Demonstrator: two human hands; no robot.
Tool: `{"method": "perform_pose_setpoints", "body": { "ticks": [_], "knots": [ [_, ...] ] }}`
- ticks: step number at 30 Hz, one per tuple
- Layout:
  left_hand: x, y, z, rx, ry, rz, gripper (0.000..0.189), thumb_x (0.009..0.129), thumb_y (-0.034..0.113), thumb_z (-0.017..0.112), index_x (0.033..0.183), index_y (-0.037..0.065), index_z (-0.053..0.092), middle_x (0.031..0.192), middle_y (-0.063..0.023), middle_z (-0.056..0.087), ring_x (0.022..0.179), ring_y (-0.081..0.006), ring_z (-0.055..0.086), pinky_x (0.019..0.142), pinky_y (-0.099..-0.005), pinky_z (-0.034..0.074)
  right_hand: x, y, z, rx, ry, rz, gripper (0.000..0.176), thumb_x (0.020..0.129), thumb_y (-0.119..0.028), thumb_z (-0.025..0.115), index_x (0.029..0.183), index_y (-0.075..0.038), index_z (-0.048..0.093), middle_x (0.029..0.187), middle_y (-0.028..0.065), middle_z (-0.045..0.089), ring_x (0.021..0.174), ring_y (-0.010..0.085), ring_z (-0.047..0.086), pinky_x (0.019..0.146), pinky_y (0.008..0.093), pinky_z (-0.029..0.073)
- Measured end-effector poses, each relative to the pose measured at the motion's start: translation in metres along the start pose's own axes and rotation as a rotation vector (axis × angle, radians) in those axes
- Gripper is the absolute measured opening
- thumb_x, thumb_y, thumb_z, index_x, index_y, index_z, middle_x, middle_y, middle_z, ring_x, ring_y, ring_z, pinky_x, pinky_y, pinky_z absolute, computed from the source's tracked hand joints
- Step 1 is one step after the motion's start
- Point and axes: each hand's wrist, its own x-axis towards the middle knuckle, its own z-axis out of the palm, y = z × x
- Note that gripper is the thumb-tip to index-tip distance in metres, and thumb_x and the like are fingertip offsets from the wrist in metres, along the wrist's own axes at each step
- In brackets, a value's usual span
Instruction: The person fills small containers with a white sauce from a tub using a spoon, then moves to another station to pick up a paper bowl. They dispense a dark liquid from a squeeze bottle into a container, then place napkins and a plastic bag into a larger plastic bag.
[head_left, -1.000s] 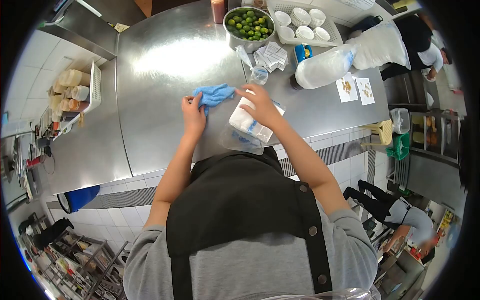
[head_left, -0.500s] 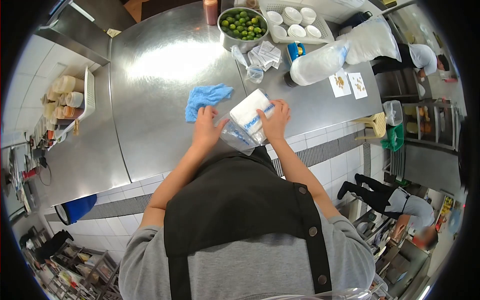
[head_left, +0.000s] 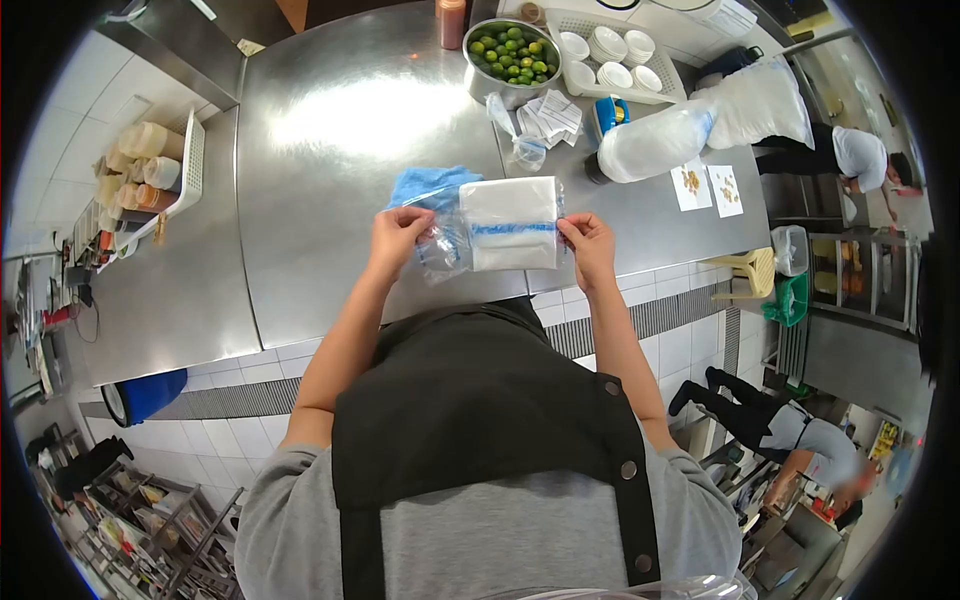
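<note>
And there, at twelve o'clock, I had the white packet (head_left: 512, 205) over the steel table (head_left: 325, 220), left hand (head_left: 396, 243) and right hand (head_left: 590, 250) pinching its clear wrapper (head_left: 443, 247) at nine and three, seemingly for tautness.

"What's at the back of the worktop (head_left: 330, 210)?"
"The pot (head_left: 500, 94) of limes (head_left: 515, 55), with the basket (head_left: 655, 97) of dishes (head_left: 608, 46) to its right, the bottle (head_left: 451, 26) left."
"And nearer?"
"The packet (head_left: 512, 247), between left hand (head_left: 398, 241) and right hand (head_left: 590, 247); the cloth (head_left: 425, 188) behind, leftward."

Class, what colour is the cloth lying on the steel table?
The cloth is light blue; it shows best in the current head view.
</note>
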Motion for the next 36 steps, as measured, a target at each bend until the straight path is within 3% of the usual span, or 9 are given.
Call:
{"method": "perform_pose_setpoints", "body": {
  "ticks": [1,5,8,11,14,23,29,32,36],
  "knots": [
    [0.004,0.007,-0.001,-0.043,0.004,-0.025,0.013,0.091,0.009,0.072,0.088,-0.004,0.072,0.07,-0.0068,0.07,0.063,-0.0096,0.063,0.056,-0.0269,0.048,0.001,0.002,0.003,0.062,0.001,0.063,0.01,0.091,-0.001,0.073,0.1,0.0,0.069,0.09,0.0055,0.072,0.078,0.0122,0.064,0.074,0.0271,0.052],
    [0.011,0.04,-0.001,0.88,-0.035,0.088,0.029,0.096,0.026,0.072,0.092,-0.002,0.073,0.081,-0.0141,0.07,0.068,-0.0232,0.066,0.063,-0.0384,0.053,0.003,0.027,0.013,0.163,-0.007,0.257,0.016,0.094,-0.003,0.07,0.109,0.001,0.069,0.096,0.0062,0.072,0.082,0.0125,0.065,0.075,0.0278,0.052],
    [0.006,0.031,0.002,0.853,0.275,0.49,0.029,0.091,0.027,0.077,0.09,-0.002,0.073,0.088,-0.018,0.069,0.076,-0.0296,0.067,0.069,-0.0399,0.053,0.001,0.044,0.02,0.072,0.021,0.251,0.018,0.095,-0.004,0.069,0.111,0.002,0.069,0.096,0.006,0.071,0.08,0.0121,0.064,0.073,0.0272,0.052],
    [-0.003,0.042,0.002,0.564,0.377,0.434,0.03,0.087,0.025,0.081,0.09,-0.003,0.073,0.094,-0.0198,0.067,0.084,-0.032,0.067,0.074,-0.0422,0.054,-0.003,0.036,0.033,0.055,0.031,0.244,0.016,0.094,-0.005,0.07,0.108,0.003,0.069,0.092,0.0047,0.071,0.076,0.0107,0.063,0.07,0.0252,0.051],
    [-0.022,0.036,-0.005,0.86,0.318,0.346,0.025,0.083,0.019,0.084,0.089,-0.002,0.074,0.09,-0.0175,0.065,0.08,-0.0304,0.066,0.073,-0.0401,0.054,0.0,0.04,0.035,-0.004,0.021,0.223,0.016,0.091,-0.006,0.074,0.103,0.002,0.069,0.088,0.003,0.07,0.071,0.0085,0.061,0.065,0.0226,0.047],
    [-0.031,0.042,0.001,0.799,0.194,0.451,0.014,0.084,0.008,0.079,0.085,-0.004,0.071,0.092,-0.014,0.067,0.086,-0.027,0.07,0.076,-0.0375,0.056,0.017,0.065,0.022,-0.09,0.002,0.174,0.013,0.088,-0.008,0.079,0.092,-0.003,0.067,0.079,-0.0005,0.067,0.066,0.0053,0.057,0.058,0.0217,0.044],
    [-0.016,0.047,0.009,0.3,-0.096,0.104,0.014,0.095,0.008,0.065,0.095,-0.006,0.064,0.113,-0.021,0.069,0.11,-0.027,0.07,0.089,-0.037,0.059,0.018,0.064,0.018,-0.094,-0.039,0.209,0.013,0.091,-0.01,0.077,0.093,-0.007,0.065,0.083,-0.0002,0.068,0.067,0.0068,0.062,0.056,0.0221,0.047],
    [-0.011,0.039,0.013,-0.523,-0.187,-0.28,0.014,0.098,0.007,0.055,0.101,-0.006,0.059,0.124,-0.029,0.064,0.12,-0.0321,0.066,0.088,-0.0348,0.061,0.016,0.056,0.016,-0.009,-0.041,0.251,0.011,0.092,-0.009,0.076,0.094,-0.006,0.065,0.085,-0.0007,0.069,0.07,0.0064,0.061,0.06,0.0207,0.045],
    [-0.003,0.035,0.006,-0.643,-0.214,-0.472,0.01,0.098,0.002,0.051,0.101,-0.004,0.058,0.127,-0.0296,0.063,0.114,-0.0296,0.067,0.084,-0.0302,0.061,0.016,0.038,0.018,0.074,-0.104,0.17,0.008,0.094,-0.01,0.074,0.098,-0.006,0.068,0.087,-0.0017,0.07,0.075,0.0059,0.06,0.068,0.0212,0.045]
  ]
}}
